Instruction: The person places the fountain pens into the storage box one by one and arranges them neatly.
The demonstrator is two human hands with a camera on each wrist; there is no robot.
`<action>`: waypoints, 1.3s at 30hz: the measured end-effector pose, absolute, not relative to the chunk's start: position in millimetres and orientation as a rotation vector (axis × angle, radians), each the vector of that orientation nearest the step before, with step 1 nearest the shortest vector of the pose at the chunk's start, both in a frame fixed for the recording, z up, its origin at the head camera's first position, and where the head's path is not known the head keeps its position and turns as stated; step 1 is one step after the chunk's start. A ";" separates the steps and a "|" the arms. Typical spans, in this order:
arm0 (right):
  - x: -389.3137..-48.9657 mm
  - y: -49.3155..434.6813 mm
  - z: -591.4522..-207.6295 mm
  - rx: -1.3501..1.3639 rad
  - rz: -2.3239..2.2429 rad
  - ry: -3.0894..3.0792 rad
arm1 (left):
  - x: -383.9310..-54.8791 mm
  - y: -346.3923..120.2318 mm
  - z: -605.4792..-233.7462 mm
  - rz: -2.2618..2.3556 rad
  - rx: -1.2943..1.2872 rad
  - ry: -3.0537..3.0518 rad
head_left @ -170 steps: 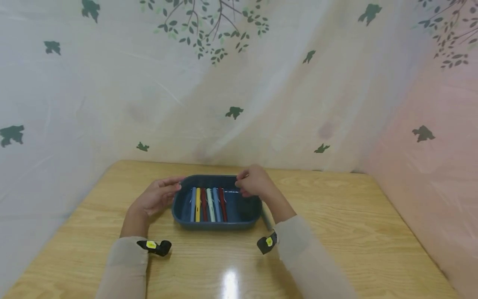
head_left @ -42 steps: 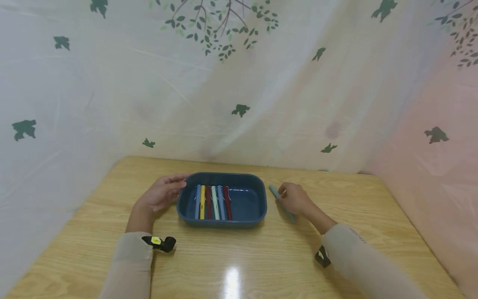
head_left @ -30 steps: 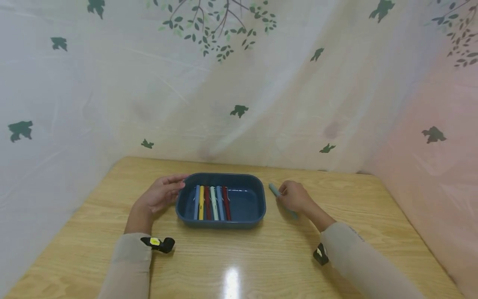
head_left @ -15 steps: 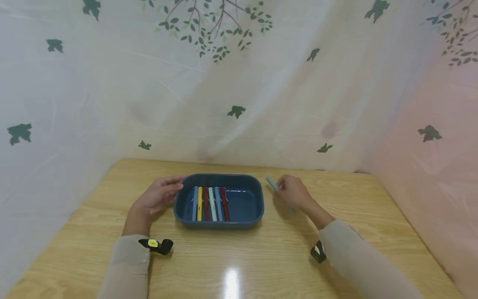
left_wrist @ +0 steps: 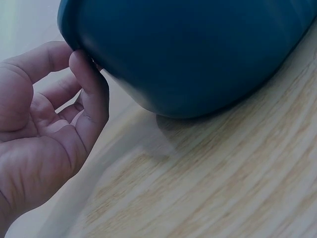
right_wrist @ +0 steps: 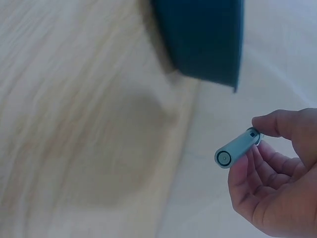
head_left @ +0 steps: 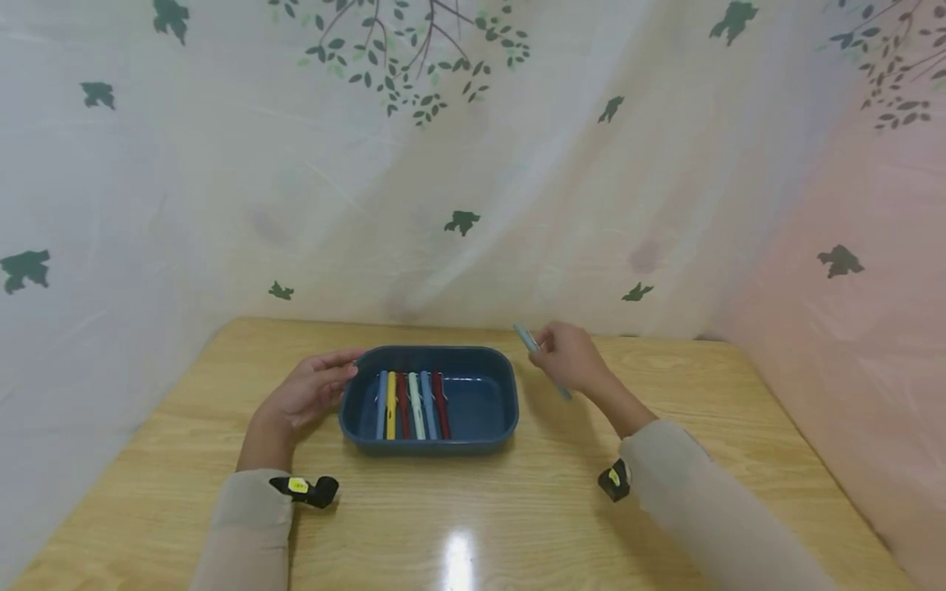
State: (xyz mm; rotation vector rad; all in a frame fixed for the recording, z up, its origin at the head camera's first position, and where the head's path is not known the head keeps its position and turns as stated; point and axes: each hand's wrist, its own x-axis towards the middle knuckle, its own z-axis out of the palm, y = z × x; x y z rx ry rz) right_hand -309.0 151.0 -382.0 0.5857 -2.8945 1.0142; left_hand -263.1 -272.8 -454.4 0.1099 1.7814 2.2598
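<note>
A dark blue tray (head_left: 473,443) stands on the table, holding a row of several pens on its left side. Among them are a yellow pen (head_left: 392,406), a pale mint pen (head_left: 417,406) and a dark red pen (head_left: 441,406), with wire clips showing. At the tray's left end, my left hand (head_left: 314,386) holds the rim, thumb and fingertips meeting its edge in the left wrist view. My right hand (head_left: 572,357) pinches a pale blue-green pen (right_wrist: 237,148) between thumb and fingers, raised off the table to the right of the tray.
The wooden table (head_left: 458,509) reaches back to a hanging cloth (head_left: 473,271) printed with leaves and birds. Small black wrist cameras, such as the left wrist camera (head_left: 318,491), sit at both sleeves. The tray's right part shows bare bottom.
My right hand was over the tray's right part earlier, then took hold of the blue-green pen on the table. It has lifted that pen up and slightly left. My left hand stays at the tray.
</note>
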 end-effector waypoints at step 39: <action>-289.4 62.7 -370.7 0.436 1.571 -2.941 | -263.9 -274.4 -455.1 2.255 0.095 1.790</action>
